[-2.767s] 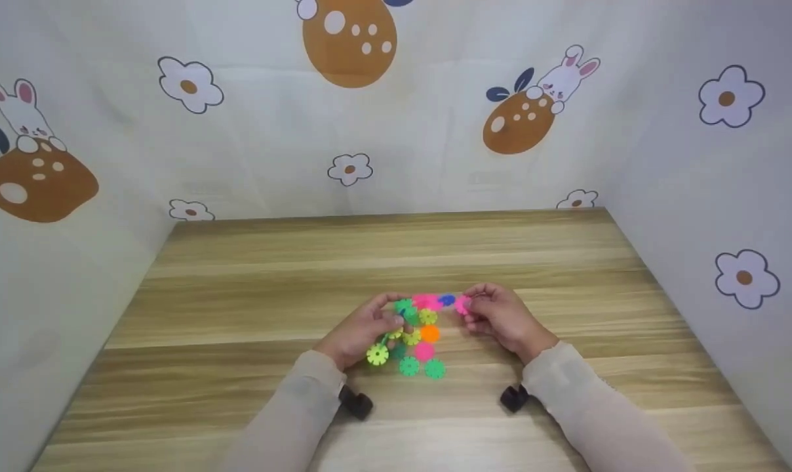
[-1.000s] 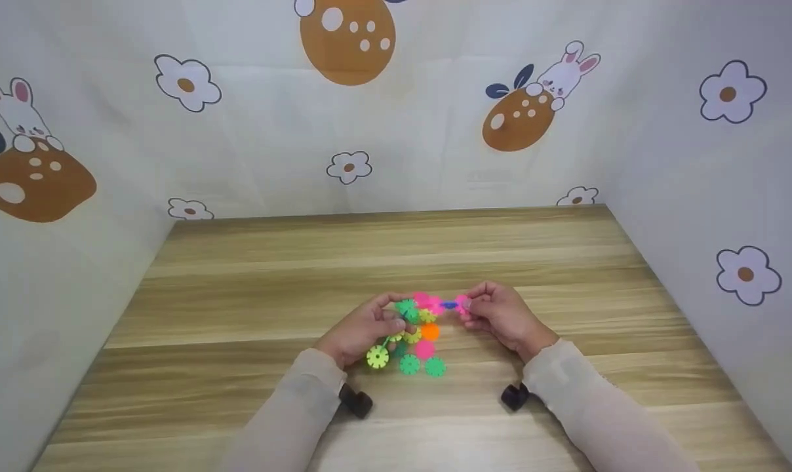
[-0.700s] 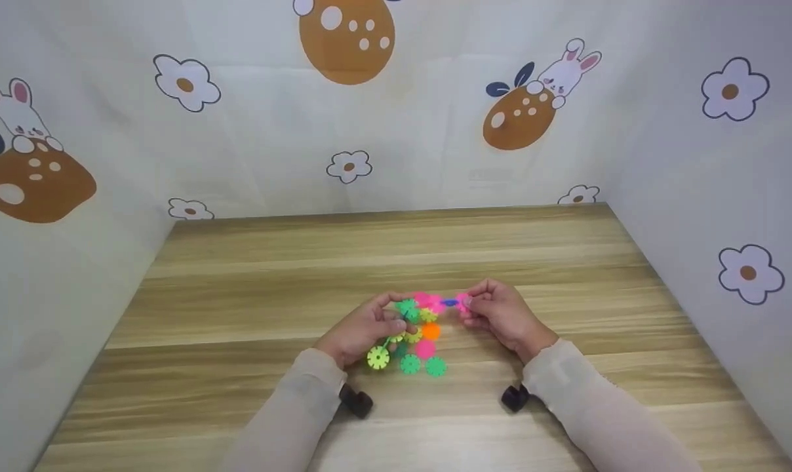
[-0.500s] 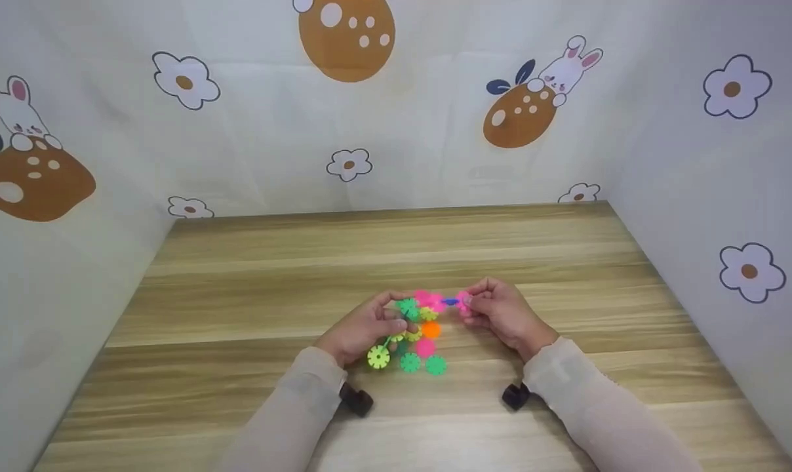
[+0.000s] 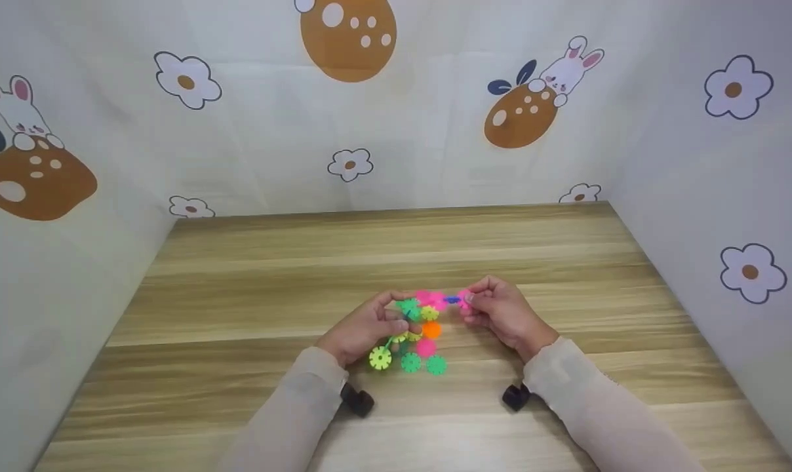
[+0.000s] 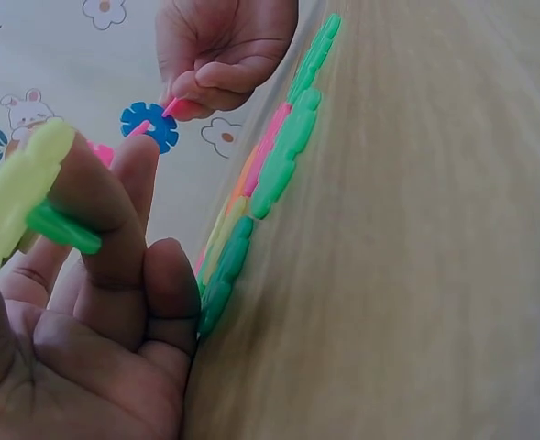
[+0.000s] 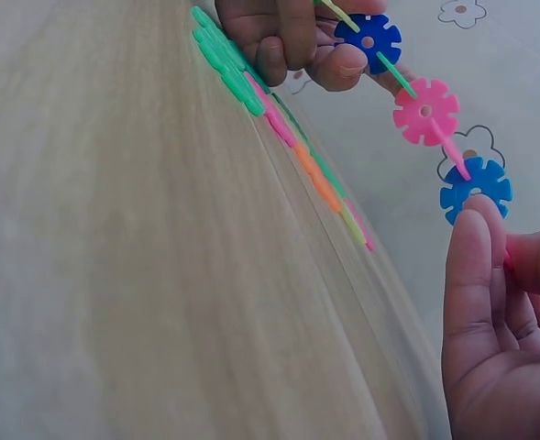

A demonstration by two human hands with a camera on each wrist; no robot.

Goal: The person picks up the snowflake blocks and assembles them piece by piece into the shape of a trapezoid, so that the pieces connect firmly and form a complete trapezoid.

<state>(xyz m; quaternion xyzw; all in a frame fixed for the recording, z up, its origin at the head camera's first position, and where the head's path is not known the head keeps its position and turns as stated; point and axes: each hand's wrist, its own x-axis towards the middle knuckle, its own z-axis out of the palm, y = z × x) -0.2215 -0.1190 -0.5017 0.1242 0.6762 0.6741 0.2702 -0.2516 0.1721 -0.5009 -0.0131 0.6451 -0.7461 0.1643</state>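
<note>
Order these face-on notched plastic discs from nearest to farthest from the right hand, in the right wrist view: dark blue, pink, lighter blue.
1. Lighter blue notched disc, just above the right hand.
2. Pink notched disc, further up and left.
3. Dark blue notched disc, upper left, by the left hand.

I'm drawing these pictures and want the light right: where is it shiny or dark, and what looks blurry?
Head view: a pale sheen on the near middle of the table; left wrist view: the left hand looks dim and the table's grain is smeared; right wrist view: the grain is smeared too, but the face-on pink disc looks fairly sharp.
</note>
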